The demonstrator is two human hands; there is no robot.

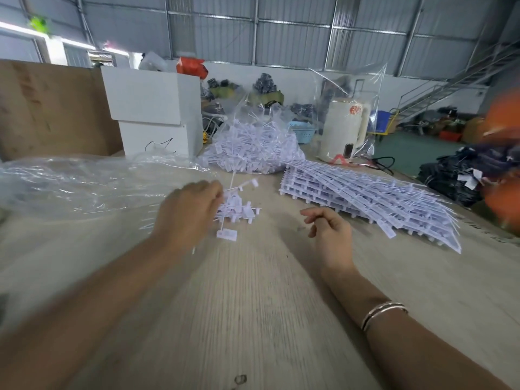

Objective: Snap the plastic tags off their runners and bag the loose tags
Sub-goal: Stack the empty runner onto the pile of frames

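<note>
Where the wooden table [253,305] runs out at nine o'clock, an empty clear plastic sheet [84,184] lies crumpled. The left hand [188,212] grasps a bunch of loose white tags [237,206] just above the tabletop. At twelve o'clock a clear bag of tags [253,147] stands heaped. The right hand [329,232] hovers released, fingers loosely curled. At two o'clock, stacked tag runners [371,198] lie flat.

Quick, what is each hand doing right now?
Left hand: grips a bunch of loose tags.
Right hand: open, fingers loosely curled, holding nothing.
</note>
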